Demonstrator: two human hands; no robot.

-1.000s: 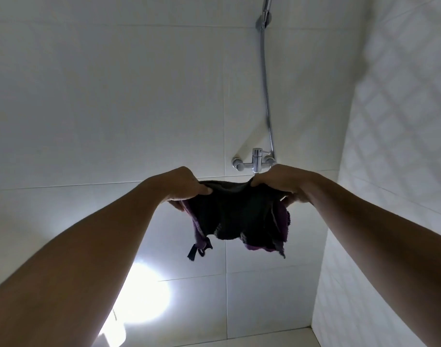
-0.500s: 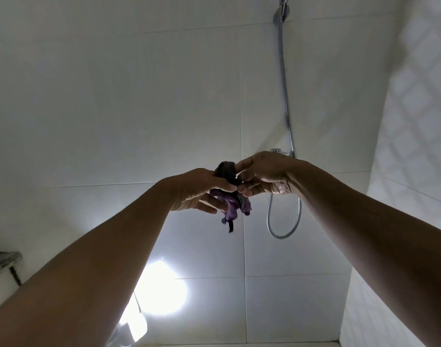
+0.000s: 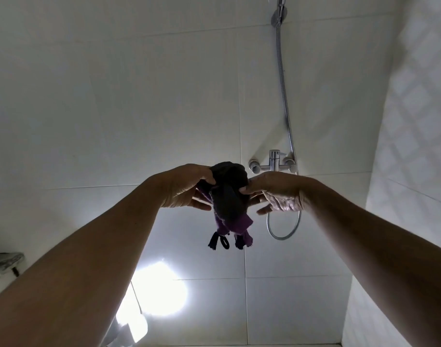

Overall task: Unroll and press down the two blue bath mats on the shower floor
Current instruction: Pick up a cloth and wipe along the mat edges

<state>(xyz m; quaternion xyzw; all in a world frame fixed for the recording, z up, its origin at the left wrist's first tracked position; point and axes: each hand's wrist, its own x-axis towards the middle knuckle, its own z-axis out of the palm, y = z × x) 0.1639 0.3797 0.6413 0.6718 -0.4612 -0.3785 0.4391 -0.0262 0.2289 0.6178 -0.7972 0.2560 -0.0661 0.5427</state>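
Facing the tiled wall (image 3: 114, 108) with the tap (image 3: 273, 164) ahead, we hold a dark bunched cloth (image 3: 228, 196) aloft, left hand (image 3: 186, 187) and right hand (image 3: 277, 194) fingers clamped on it; no blue mats show, so unrolling seemingly hasn't begun and next we must find them.

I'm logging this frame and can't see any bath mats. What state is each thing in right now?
dark cloth: bunched, held up in the air, purple ends and a loop dangling.
left hand: gripping the cloth's left side.
right hand: pinching the cloth's right side.
shower hose: hanging, looped below the tap.
tap: no water visible.
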